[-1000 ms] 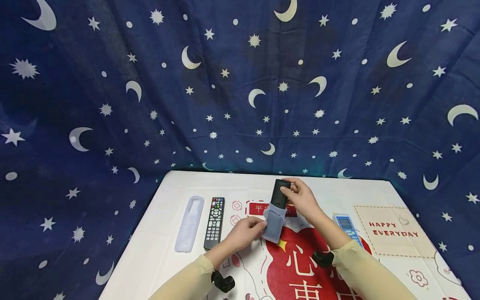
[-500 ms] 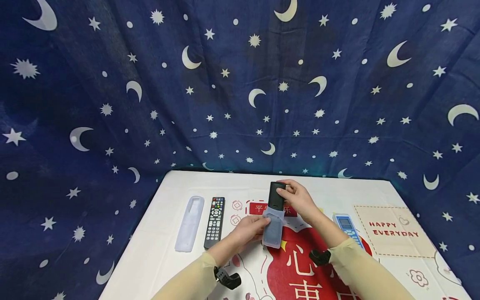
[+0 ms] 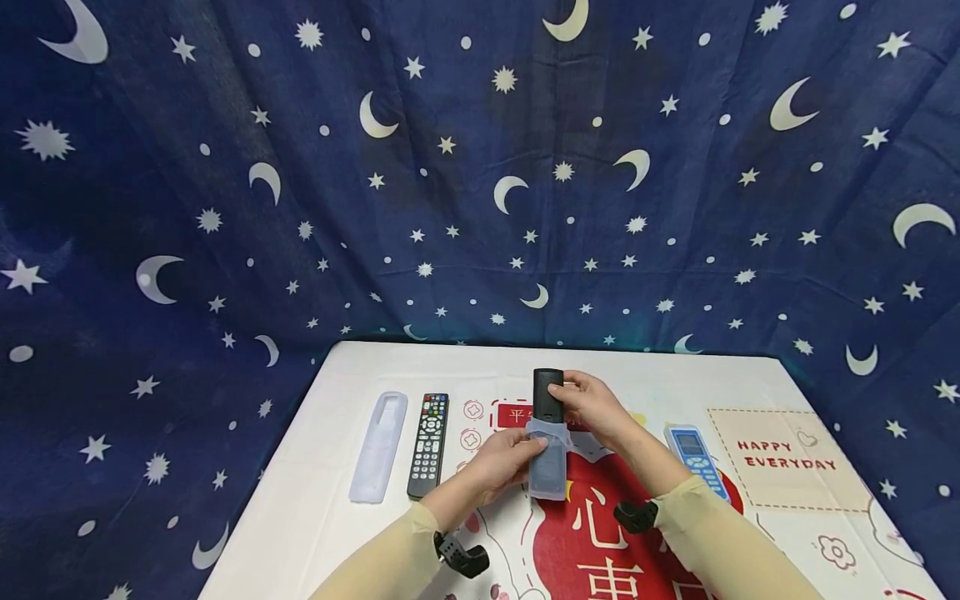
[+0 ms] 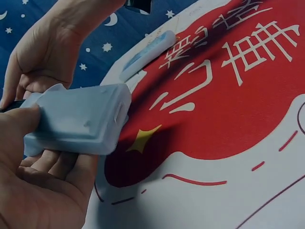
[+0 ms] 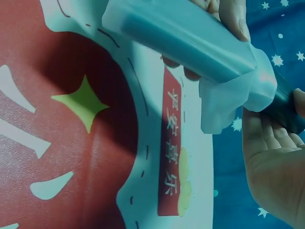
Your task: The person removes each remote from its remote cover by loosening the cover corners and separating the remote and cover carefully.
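A black remote control (image 3: 548, 394) sits partway inside a translucent silicone remote cover (image 3: 548, 475), its bare back end sticking out at the far side. My left hand (image 3: 504, 460) grips the cover, thumb on top and fingers underneath, as the left wrist view shows. With thumb and fingers, my right hand (image 3: 592, 407) holds the bare end of the remote. In the right wrist view the cover's opening (image 5: 262, 81) is bunched around the remote, and a loose flap (image 5: 217, 105) hangs from it. Both hands hold the pair above the tablecloth.
Left of the hands lie an empty translucent cover (image 3: 378, 448) and a black remote with many buttons (image 3: 428, 446). A blue-and-white remote (image 3: 697, 458) lies beyond the right forearm. The printed tablecloth (image 3: 795, 383) ends at a starry curtain (image 3: 480, 208).
The remote and cover have shifted slightly left and toward me and turned straighter. My left hand has moved a little right along the cover; its opening now looks more bunched.
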`<action>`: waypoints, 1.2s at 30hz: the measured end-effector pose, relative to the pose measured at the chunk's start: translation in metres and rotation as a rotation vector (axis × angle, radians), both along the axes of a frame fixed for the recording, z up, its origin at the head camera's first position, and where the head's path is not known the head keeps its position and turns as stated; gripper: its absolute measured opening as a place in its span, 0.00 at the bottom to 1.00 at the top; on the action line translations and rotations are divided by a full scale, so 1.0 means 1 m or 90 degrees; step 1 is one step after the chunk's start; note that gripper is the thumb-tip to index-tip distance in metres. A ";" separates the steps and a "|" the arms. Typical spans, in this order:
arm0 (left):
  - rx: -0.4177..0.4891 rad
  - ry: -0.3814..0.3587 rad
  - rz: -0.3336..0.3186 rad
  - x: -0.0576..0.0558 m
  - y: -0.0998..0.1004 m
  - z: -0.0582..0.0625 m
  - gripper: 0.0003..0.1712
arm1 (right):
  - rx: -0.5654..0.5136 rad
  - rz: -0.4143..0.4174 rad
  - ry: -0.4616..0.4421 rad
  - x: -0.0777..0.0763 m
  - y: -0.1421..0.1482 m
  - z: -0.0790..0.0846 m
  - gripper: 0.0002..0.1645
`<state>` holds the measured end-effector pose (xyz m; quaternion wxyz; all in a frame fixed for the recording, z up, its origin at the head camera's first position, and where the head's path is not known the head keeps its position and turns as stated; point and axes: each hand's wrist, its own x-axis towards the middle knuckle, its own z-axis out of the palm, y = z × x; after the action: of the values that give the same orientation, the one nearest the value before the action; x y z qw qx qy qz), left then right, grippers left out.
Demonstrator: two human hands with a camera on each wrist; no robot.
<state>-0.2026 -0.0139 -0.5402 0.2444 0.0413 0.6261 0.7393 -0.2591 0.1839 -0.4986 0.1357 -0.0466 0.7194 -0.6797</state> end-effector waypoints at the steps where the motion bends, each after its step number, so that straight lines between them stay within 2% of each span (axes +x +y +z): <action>1: -0.002 -0.001 -0.002 0.000 0.000 -0.001 0.22 | 0.001 0.001 -0.001 0.000 0.001 -0.001 0.31; 12: 0.000 -0.012 -0.004 0.006 0.001 -0.007 0.21 | 0.010 -0.025 -0.029 -0.008 0.002 -0.014 0.30; 20: -0.006 -0.011 -0.011 0.008 0.001 -0.012 0.21 | 0.025 -0.056 -0.038 -0.012 0.000 -0.014 0.30; 36: -0.010 -0.022 0.002 0.010 0.002 -0.016 0.20 | 0.021 -0.075 -0.047 -0.019 0.000 -0.010 0.30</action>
<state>-0.1923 -0.0119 -0.5558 0.2541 0.0254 0.6274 0.7356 -0.2784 0.1840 -0.5086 0.1224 0.0230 0.7263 -0.6760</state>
